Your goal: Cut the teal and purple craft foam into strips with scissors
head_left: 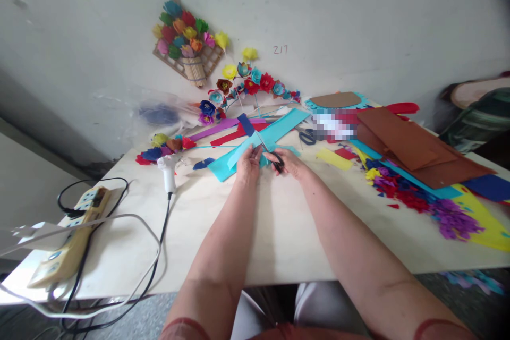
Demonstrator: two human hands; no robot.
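Observation:
My right hand [290,163] is closed around black-handled scissors [278,162], whose blades point away and to the left. Just beside it, my left hand [248,166] pinches a light blue piece of paper [238,155] near the blades. Under both lies a long turquoise paper strip [287,126], slanting across the table. A dark blue strip [246,125] rests over it, close to the blade tips. Small turquoise scraps lie around my fingers; how far the blades are apart is hard to see.
A white glue gun [167,172] stands at left, its cord running near a power strip [75,236]. Brown sheets [414,143] and colourful petal cuttings [402,191] cover the right side. A second pair of scissors [307,137] lies behind my right hand. Paper flowers [251,85] line the wall.

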